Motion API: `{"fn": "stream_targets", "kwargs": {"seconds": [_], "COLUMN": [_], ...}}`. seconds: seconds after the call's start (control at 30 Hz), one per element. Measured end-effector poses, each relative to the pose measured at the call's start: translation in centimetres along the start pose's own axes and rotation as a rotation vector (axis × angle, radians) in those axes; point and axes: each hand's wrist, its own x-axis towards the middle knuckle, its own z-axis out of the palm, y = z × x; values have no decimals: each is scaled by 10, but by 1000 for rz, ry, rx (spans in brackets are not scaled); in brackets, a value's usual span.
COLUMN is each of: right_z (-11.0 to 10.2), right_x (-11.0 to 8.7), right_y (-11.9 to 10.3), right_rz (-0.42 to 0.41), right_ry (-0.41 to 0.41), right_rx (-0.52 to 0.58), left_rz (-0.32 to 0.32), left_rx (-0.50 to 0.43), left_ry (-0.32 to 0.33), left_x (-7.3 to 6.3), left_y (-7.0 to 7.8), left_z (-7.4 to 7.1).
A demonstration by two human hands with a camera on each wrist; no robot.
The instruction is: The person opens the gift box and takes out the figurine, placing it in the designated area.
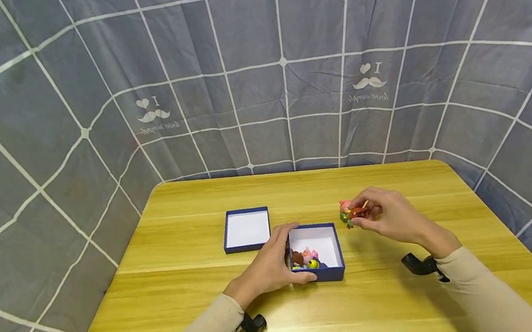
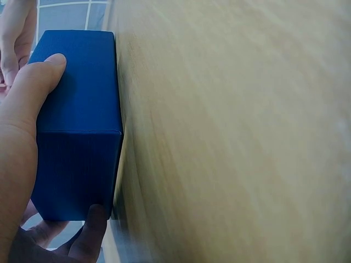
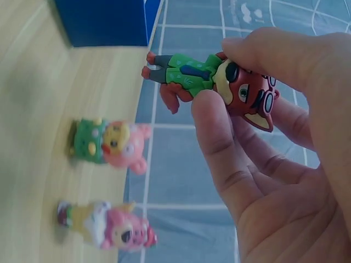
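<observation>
My left hand (image 1: 269, 262) grips the dark blue open box (image 1: 329, 274), thumb on its front wall and fingers round the left side. Inside its white interior, several small toys (image 1: 307, 255) in brown, pink and yellow lie heaped at the front left. To the right of the box, my right hand (image 1: 398, 218) pinches a fox figurine (image 3: 189, 76) by its head between thumb and fingers. The fox wears a green shirt, a dark tie and glasses on its head. Two pink figurines stand beyond it in the right wrist view: one in green (image 3: 93, 141), one with a cream body (image 3: 85, 216).
A blue-rimmed lid (image 1: 246, 230) with a white inside lies on the wooden table (image 1: 186, 290), left of the box and a little behind it. A grey checked curtain (image 1: 256, 99) hangs along the back and sides of the table.
</observation>
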Motion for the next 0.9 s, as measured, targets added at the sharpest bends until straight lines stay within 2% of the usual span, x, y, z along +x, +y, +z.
{"fn": "stream_targets", "kwargs": {"seconds": [0.37,0.53,0.67,0.9], "right_z": [-26,-39,-52,-69], "right_x": [-17,-27,-30,-33], "right_y": [16,25,31,48], "right_rz": [74,122,182,231], "right_ry": [-18,-21,-40,-40], "right_rx": [-26,-76,-126,-146], "left_rz": [1,-4,-4,-2], "left_rx": [-12,-29,-29,-37], "left_ry": [3,-13,-7,-3], "left_x": [0,-1,0,0], "left_y": [-1,-1,-4,-4], "left_z": [-1,0,1,0]}}
